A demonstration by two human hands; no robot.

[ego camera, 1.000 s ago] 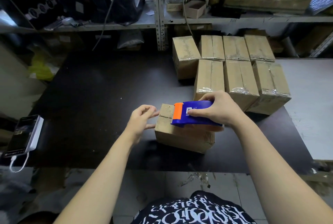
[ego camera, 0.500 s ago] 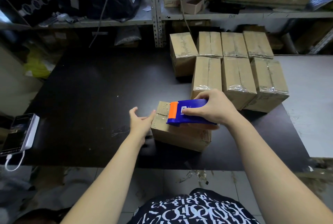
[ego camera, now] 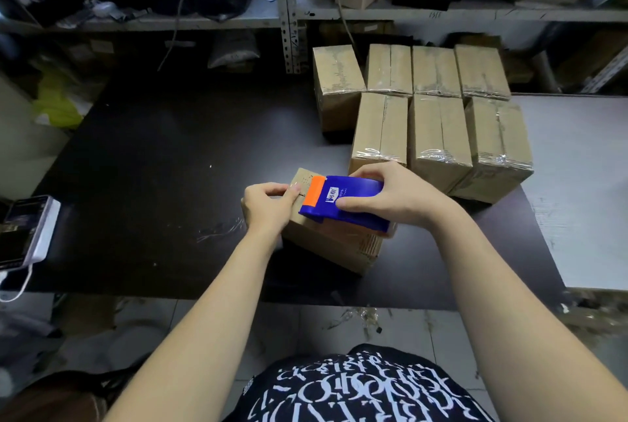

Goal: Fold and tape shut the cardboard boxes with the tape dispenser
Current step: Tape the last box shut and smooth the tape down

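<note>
Worked close to the front edge of the dark counter [ego camera: 153, 167], right of its middle. Clasped the tape dispenser [ego camera: 346, 201] in the right hand [ego camera: 397, 199], fingers curled round its blue body, orange mouth facing left. Laid it flat on top of the cardboard box [ego camera: 333, 245], in line with the box's long axis, running far-left to near-right. Pinched the box's left end with the fingers of the left hand [ego camera: 268, 209], just beside the orange mouth; could not tell tape end from bare cardboard under them. Judged the coming pull to go rightward along that axis, away from the left hand: right hand to travel, left only to anchor. Judged the room tight, with taped boxes [ego camera: 438, 129] packed in two rows just beyond, toward the far right corner, the nearest right behind the right knuckles. Noted a phone [ego camera: 23, 231] on a cable at the left edge, well apart. Noted cluttered metal shelving [ego camera: 238, 19] past the far edge.
</note>
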